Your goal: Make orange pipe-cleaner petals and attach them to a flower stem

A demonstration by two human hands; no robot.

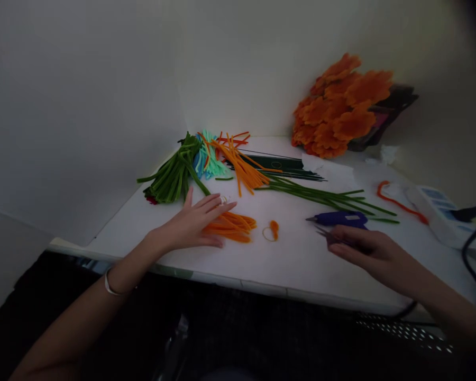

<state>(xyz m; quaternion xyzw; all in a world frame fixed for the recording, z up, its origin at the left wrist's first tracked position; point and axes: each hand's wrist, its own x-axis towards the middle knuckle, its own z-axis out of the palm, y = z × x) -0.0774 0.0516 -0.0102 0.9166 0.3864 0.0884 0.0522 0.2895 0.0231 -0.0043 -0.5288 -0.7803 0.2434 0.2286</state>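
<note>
The person's left hand lies flat and released on the worktop, close to its near edge and left of the middle. The fingers are spread and point toward the right, and their tips rest on a small heap of short orange pieces. A ring shows on one finger and a thin bracelet on the wrist. Just beside the heap, toward the right edge, lies a small orange loop, apart from the hand.

The right hand is near the front edge, right of the middle. Its grip is clenched around a thin metal tool, whose pointed end sticks out to the left; what kind of tool it is cannot be told. Just behind that hand lies a blue glue gun, nozzle to the left.

Toward the far left corner sits a bundle of green pipe cleaners, with a teal bundle and long orange pipe cleaners next to it. Dark wire stems and long green stems fan out across the middle. A bunch of orange flowers leans on the wall at the far edge. By the right edge lie a curved orange strand and a white power strip.
</note>
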